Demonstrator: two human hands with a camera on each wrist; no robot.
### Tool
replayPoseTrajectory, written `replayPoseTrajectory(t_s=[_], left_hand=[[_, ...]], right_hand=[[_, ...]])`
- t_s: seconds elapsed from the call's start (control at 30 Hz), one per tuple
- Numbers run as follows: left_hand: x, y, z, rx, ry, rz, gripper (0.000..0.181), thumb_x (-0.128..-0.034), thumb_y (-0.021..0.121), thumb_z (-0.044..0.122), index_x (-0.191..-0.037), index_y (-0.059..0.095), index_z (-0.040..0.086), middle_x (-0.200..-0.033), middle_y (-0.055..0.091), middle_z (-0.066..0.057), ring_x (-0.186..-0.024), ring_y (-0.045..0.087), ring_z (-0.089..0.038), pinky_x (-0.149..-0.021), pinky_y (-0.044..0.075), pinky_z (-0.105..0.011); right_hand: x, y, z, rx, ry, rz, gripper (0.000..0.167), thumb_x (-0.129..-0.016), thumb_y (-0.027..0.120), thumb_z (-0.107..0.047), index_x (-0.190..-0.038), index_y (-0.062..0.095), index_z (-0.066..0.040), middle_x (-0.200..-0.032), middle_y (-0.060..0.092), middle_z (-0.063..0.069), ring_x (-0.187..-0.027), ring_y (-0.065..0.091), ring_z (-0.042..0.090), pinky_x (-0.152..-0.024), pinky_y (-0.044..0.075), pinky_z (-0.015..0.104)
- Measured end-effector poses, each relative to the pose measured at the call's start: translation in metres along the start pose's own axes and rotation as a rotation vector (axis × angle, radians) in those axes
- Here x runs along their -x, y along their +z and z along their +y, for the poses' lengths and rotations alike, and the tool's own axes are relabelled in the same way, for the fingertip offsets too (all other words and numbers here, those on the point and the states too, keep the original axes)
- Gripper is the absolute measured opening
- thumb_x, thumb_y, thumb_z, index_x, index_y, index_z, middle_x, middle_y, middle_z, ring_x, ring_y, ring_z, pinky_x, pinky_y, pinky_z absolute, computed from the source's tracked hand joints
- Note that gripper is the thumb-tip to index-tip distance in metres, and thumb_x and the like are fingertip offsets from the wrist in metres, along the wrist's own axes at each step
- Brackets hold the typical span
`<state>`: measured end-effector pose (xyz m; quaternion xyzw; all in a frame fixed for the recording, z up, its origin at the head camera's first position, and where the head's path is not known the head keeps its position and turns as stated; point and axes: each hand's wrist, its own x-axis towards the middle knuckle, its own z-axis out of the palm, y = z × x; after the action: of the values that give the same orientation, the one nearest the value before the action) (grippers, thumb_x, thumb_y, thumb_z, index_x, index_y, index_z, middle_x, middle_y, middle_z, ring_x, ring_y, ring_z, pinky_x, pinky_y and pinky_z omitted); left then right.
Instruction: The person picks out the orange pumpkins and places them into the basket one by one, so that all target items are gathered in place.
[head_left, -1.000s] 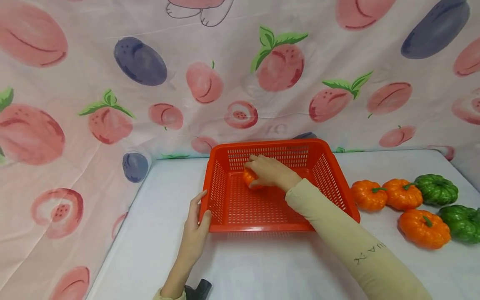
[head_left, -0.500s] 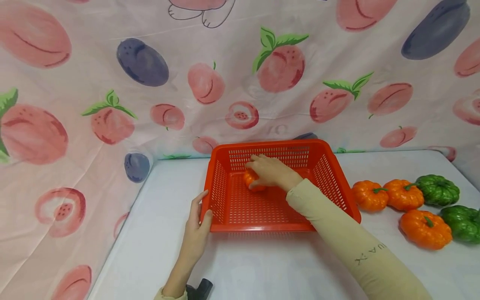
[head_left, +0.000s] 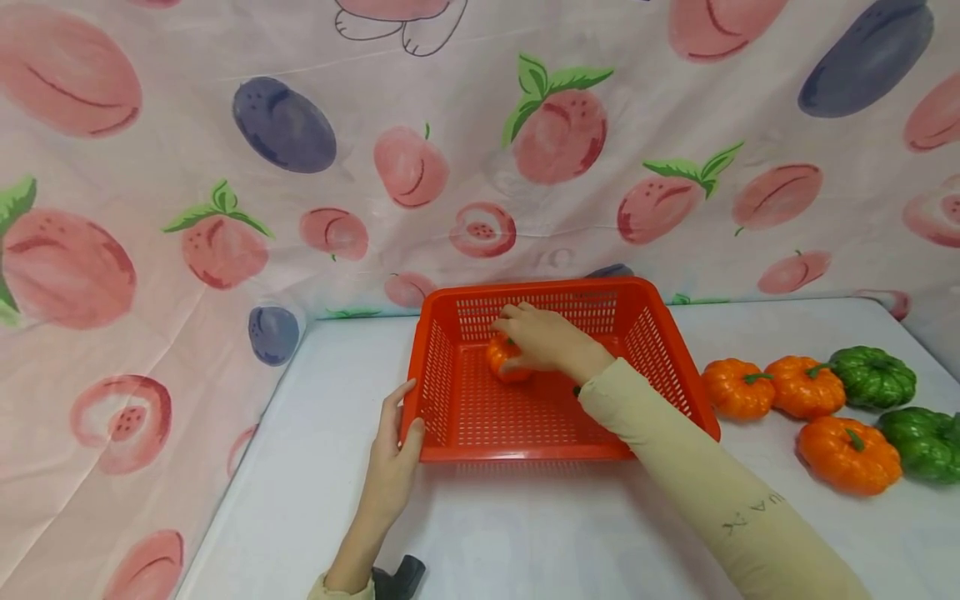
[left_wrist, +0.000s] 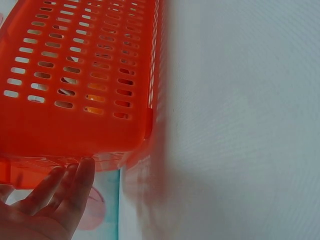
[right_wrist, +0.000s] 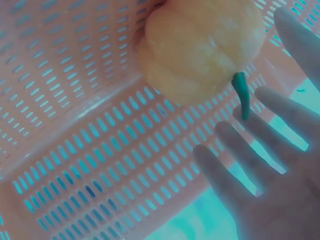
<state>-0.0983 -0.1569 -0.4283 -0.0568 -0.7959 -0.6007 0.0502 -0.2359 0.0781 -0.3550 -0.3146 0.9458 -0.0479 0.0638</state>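
An orange pumpkin with a green stem sits on the floor of a red plastic basket, towards its left side. Over it in the head view is my right hand. In the right wrist view the fingers of my right hand are spread and apart from the pumpkin's body, with the stem close to the fingertips. At the basket's left side, my left hand holds the rim, thumb over the edge. The left wrist view shows its fingers against the wall of the basket.
Right of the basket on the white table are orange pumpkins and green pumpkins. A fruit-print cloth hangs behind. A black object shows by the left wrist.
My right hand has lifted slightly and shifted right, loosening from the orange pumpkin, whose stem now shows. The pumpkin stays in the basket. My left hand remains at the rim.
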Motion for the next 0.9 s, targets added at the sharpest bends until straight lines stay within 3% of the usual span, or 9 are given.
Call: replayPoseTrajectory(t_s=[0.2, 0.53, 0.9], left_hand=[[-0.002, 0.000, 0.000, -0.007, 0.005, 0.003, 0.051, -0.1030, 0.048, 0.010, -0.150, 0.034, 0.024, -0.143, 0.051, -0.015, -0.120, 0.057, -0.031, -0.094, 0.056, -0.042], [-0.001, -0.001, 0.000, -0.016, -0.002, 0.005, 0.051, -0.1032, 0.047, 0.011, -0.150, 0.034, 0.025, -0.143, 0.051, -0.015, -0.121, 0.057, -0.031, -0.093, 0.056, -0.041], [-0.001, 0.000, -0.002, -0.007, 0.004, 0.007, 0.051, -0.1030, 0.047, 0.010, -0.150, 0.035, 0.024, -0.144, 0.050, -0.014, -0.123, 0.056, -0.030, -0.094, 0.055, -0.042]], right_hand=[[0.007, -0.005, 0.001, 0.014, 0.000, -0.008, 0.065, -0.088, 0.075, -0.038, -0.141, 0.055, -0.007, -0.148, 0.047, 0.017, -0.139, 0.041, 0.040, -0.112, 0.039, 0.052], [0.021, -0.009, 0.005, 0.035, -0.053, 0.084, 0.060, -0.085, 0.077, -0.036, -0.135, 0.060, -0.007, -0.140, 0.053, 0.016, -0.131, 0.049, 0.037, -0.105, 0.046, 0.051], [0.037, -0.012, 0.009, 0.027, -0.070, 0.122, 0.058, -0.085, 0.078, -0.033, -0.133, 0.061, -0.005, -0.138, 0.055, 0.016, -0.129, 0.051, 0.036, -0.103, 0.048, 0.051]])
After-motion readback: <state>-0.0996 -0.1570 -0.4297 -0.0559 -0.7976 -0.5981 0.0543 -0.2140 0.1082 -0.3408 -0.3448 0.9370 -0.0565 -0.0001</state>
